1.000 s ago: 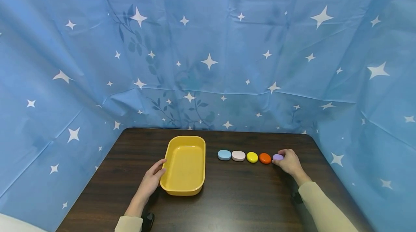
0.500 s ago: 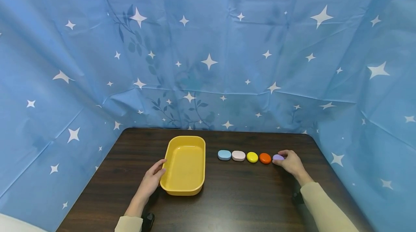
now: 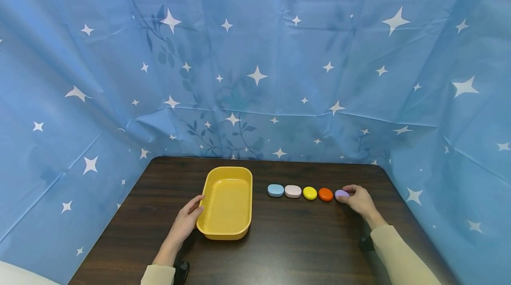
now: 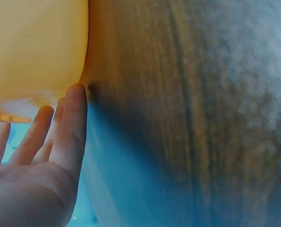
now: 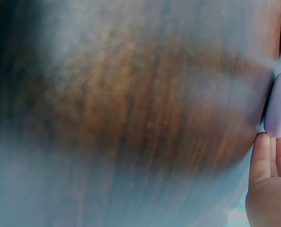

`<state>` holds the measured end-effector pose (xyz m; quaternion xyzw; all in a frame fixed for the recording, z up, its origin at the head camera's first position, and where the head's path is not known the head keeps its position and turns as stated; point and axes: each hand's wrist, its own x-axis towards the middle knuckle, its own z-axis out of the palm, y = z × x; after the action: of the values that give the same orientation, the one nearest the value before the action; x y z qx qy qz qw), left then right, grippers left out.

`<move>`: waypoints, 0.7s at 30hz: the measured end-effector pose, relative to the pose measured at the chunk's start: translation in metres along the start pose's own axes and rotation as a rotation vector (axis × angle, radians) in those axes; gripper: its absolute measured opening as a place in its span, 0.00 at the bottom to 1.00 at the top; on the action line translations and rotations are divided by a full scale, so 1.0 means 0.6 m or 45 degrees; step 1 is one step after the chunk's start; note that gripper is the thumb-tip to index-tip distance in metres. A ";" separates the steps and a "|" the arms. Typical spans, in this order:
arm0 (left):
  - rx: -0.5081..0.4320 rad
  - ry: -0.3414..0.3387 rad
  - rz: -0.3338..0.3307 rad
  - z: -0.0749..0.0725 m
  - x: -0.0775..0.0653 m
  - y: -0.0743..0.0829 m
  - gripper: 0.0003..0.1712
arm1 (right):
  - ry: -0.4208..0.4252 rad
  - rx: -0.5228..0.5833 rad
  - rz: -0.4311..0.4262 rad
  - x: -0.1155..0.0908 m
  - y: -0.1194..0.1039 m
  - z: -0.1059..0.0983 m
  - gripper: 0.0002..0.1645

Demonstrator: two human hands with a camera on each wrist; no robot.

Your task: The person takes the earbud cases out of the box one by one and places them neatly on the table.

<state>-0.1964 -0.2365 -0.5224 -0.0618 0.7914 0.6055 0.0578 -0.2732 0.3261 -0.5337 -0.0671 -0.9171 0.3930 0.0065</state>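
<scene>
My left hand (image 3: 186, 219) rests against the left side of a yellow rectangular basin (image 3: 249, 205). In the left wrist view its extended fingers (image 4: 70, 137) touch the basin's outer wall (image 4: 36, 56). At the right, my right hand (image 3: 359, 200) is at a purple oval soap bar (image 3: 341, 193), its fingertips at the bar's right end. The right wrist view shows straight fingers (image 5: 260, 158) beside that end. Leftward from it in a row lie an orange-red soap bar (image 3: 325, 195), a yellow one, a pale pink one and a light blue soap bar (image 3: 275, 190).
Everything stands on a dark wood-grain table (image 3: 295, 240) with rounded back corners. A blue curtain (image 3: 255, 54) with white stars hangs behind and at both sides. The row lies to the right of the basin.
My right hand has slid slightly to the right and its fingers cover less of the purple soap bar, which stays in place. The left hand and basin have not moved.
</scene>
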 end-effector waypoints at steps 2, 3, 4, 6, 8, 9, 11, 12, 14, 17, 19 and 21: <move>0.000 -0.002 0.000 0.001 0.000 0.000 0.27 | 0.001 0.001 -0.001 -0.001 0.001 -0.001 0.36; -0.001 -0.002 -0.002 0.001 0.000 0.000 0.27 | 0.000 0.001 0.000 -0.002 0.001 -0.001 0.36; -0.001 -0.003 0.000 0.001 0.000 0.001 0.27 | -0.001 0.004 0.000 -0.002 0.001 -0.002 0.36; 0.003 -0.005 0.007 0.002 0.001 0.001 0.27 | 0.000 0.014 0.001 -0.004 0.000 -0.003 0.35; 0.007 -0.011 0.015 0.002 0.001 0.002 0.27 | 0.003 0.026 -0.005 -0.005 -0.002 -0.005 0.34; 0.006 -0.012 0.016 0.001 0.000 0.003 0.26 | 0.003 0.031 -0.013 -0.006 -0.003 -0.007 0.34; 0.012 -0.014 0.023 0.000 0.000 0.003 0.26 | 0.007 0.041 -0.027 -0.009 -0.006 -0.009 0.33; 0.015 -0.016 0.026 -0.001 -0.001 0.004 0.26 | 0.011 0.044 -0.030 -0.010 -0.007 -0.011 0.32; 0.016 -0.020 0.031 -0.002 -0.001 0.005 0.26 | 0.017 0.040 -0.033 -0.013 -0.009 -0.014 0.31; 0.028 -0.018 0.037 -0.003 -0.001 0.006 0.26 | 0.024 0.023 -0.037 -0.017 -0.014 -0.018 0.30; 0.042 -0.012 0.040 -0.003 0.000 0.007 0.26 | 0.025 0.012 -0.037 -0.021 -0.019 -0.020 0.30; 0.066 -0.004 0.045 -0.003 0.000 0.007 0.25 | 0.022 0.003 -0.045 -0.025 -0.025 -0.022 0.30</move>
<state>-0.1970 -0.2372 -0.5179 -0.0452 0.8077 0.5857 0.0499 -0.2594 0.3234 -0.5130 -0.0542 -0.9175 0.3934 0.0217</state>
